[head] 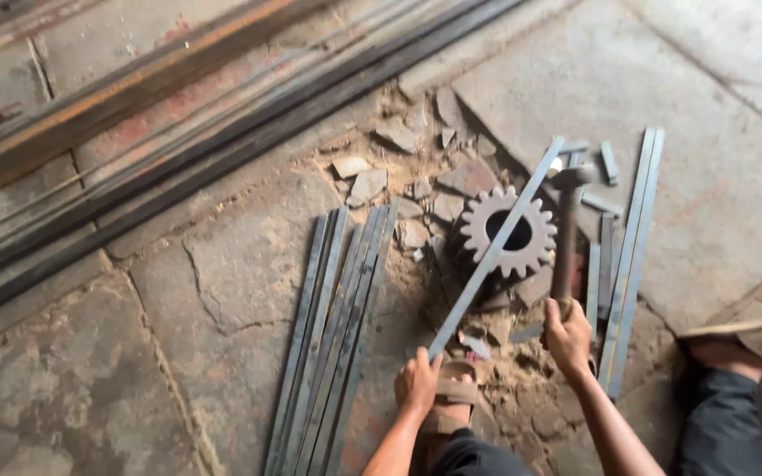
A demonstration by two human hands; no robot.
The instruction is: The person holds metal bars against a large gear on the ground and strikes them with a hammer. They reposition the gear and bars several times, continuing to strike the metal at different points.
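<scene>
left hand [416, 381] grips a long flat grey steel strip [496, 245] laid across the toothed rusty gear wheel [508, 233]; right hand [568, 337] holds the wooden-handled hammer [566, 231], its head near the strip's far end. hammering step, it seems; the next blow needs the strip held steady.

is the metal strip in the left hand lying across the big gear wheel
Yes, the strip held by the left hand crosses over the gear.

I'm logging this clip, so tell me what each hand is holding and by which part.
The left hand grips the near end of a flat metal strip lying across the gear. The right hand holds a hammer by its handle's lower end.
</scene>
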